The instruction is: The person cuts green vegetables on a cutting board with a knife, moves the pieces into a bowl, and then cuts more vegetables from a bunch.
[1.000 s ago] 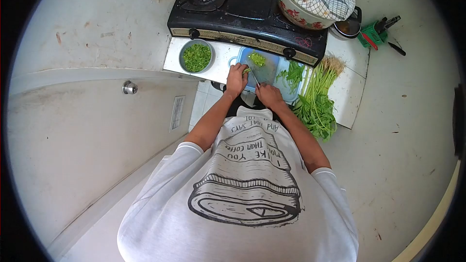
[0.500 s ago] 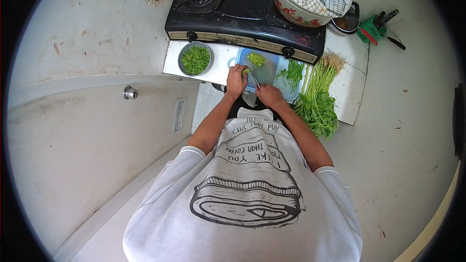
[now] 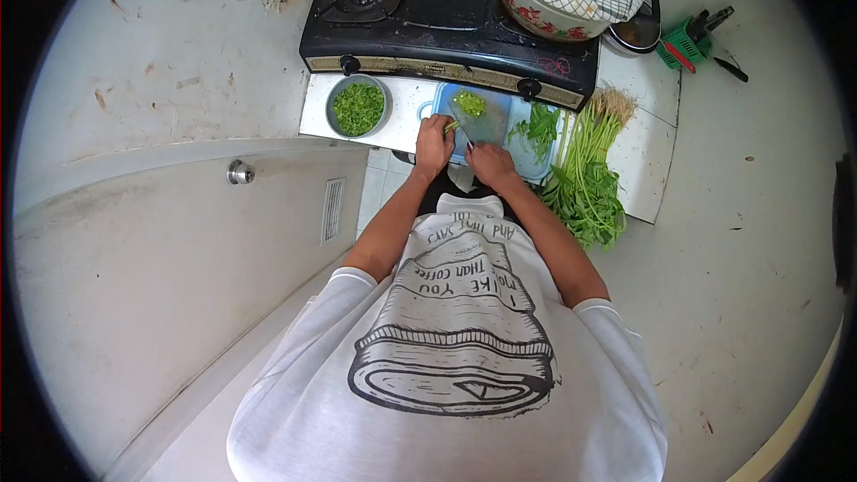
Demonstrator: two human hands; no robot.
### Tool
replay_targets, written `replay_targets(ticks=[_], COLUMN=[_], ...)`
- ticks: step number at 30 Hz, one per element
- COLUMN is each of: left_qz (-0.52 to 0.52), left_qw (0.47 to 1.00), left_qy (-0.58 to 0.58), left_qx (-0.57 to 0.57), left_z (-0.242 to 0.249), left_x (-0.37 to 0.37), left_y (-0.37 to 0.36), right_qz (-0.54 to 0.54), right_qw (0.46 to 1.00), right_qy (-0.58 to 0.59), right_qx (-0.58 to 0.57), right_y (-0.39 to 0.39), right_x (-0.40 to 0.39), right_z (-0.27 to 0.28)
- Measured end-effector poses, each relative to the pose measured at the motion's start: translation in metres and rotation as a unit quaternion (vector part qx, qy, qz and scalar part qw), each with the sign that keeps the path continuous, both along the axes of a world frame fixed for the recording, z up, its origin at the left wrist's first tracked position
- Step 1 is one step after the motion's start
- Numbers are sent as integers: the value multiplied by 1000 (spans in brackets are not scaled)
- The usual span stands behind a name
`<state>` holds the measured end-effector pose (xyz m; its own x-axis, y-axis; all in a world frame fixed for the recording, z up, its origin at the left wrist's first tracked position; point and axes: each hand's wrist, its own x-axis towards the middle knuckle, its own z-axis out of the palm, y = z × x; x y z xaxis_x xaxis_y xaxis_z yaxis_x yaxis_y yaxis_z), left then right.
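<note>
My left hand [image 3: 434, 145] is closed round green stalks [image 3: 451, 126] at the left part of a blue cutting board [image 3: 486, 128]. In my right hand [image 3: 490, 163] is a knife [image 3: 466, 136], its blade at the stalks' cut end. Chopped green pieces [image 3: 470, 104] lie on the board just beyond the blade. Some leaves [image 3: 539, 128] rest at the board's right side. Farther right lies a large bunch of leafy greens [image 3: 585, 187] with roots at its far end. A grey bowl [image 3: 386, 111] holding chopped greens stands to the left.
A black gas stove [image 3: 446, 13] stands behind the board, with a cloth-covered pot [image 3: 553, 25] on its right side. A smaller pan [image 3: 633, 36] and a green basket [image 3: 683, 47] with utensils are at the right. A door knob [image 3: 240, 172] is at the left.
My right hand has moved slightly up and left with the knife, and the blade is nearer my left hand. The view has shifted a little.
</note>
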<state>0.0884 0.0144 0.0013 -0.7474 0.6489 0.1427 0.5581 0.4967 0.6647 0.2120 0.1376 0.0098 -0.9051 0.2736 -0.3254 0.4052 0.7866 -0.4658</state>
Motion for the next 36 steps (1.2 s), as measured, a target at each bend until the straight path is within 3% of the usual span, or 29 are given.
replay_targets(ticks=[24,36], left_qz=[-2,1], left_qw=[1000,1000], left_qy=[12,12], left_qx=[-19,-14], left_z=[3,2], left_x=[0,0], left_y=[1,0], right_qz=[-7,1], right_qw=[999,1000], right_qy=[39,4], right_qx=[-3,-5], right_y=[-3,-2], right_x=[3,2], right_z=[-5,-6])
